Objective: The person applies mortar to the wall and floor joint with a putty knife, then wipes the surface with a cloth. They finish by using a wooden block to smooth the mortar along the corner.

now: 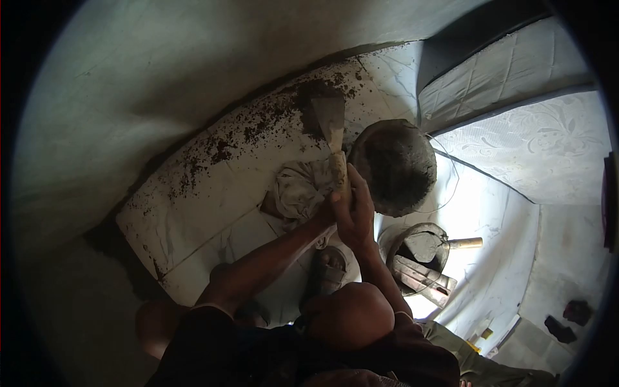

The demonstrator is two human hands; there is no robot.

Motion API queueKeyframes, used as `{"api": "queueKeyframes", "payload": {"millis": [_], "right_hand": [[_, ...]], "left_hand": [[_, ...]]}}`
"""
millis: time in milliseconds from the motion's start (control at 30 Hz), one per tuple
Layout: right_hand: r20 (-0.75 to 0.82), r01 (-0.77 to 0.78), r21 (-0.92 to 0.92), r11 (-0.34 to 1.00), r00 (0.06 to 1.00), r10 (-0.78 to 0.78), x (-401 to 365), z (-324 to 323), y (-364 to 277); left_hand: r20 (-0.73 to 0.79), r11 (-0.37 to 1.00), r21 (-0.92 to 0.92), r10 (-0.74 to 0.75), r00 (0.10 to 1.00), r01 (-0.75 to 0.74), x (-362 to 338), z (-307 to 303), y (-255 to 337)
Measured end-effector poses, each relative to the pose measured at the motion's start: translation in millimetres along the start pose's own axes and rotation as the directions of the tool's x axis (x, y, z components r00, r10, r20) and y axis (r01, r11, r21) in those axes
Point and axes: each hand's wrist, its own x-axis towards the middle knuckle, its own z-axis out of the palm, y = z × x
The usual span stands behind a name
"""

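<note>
Both my hands come together at the handle of a scraper, which has a wide flat blade and a worn, pale handle. My right hand is closed round the lower handle. My left hand meets it at the handle's end, closed there, with most of its fingers hidden. The blade lies over a dark heap of crumbly dirt near the wall. Just left of the handle is a crumpled pale cloth. A round, dirt-caked bucket stands right beside my right hand.
Dark crumbs are scattered over the tiled floor along the curved-looking wall. To the right, a smaller bucket holds tools, one with a wooden handle. Patterned pale panels rise at right. Dark objects lie farther off.
</note>
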Motion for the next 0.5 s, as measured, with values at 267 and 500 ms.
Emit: {"api": "queueKeyframes", "payload": {"millis": [267,500], "right_hand": [[-0.05,0.04,-0.477,0.878,0.996,-0.072,145.1,6.4,55.4],[-0.055,-0.239,-0.63,0.739,0.963,0.264,267.6,10.3,124.2]], "left_hand": [[-0.051,0.845,0.493,-0.211,0.976,0.209,22.6,3.3,-31.3],[0.035,0.109,0.994,-0.481,0.876,0.021,-86.4,-47.3,126.7]]}}
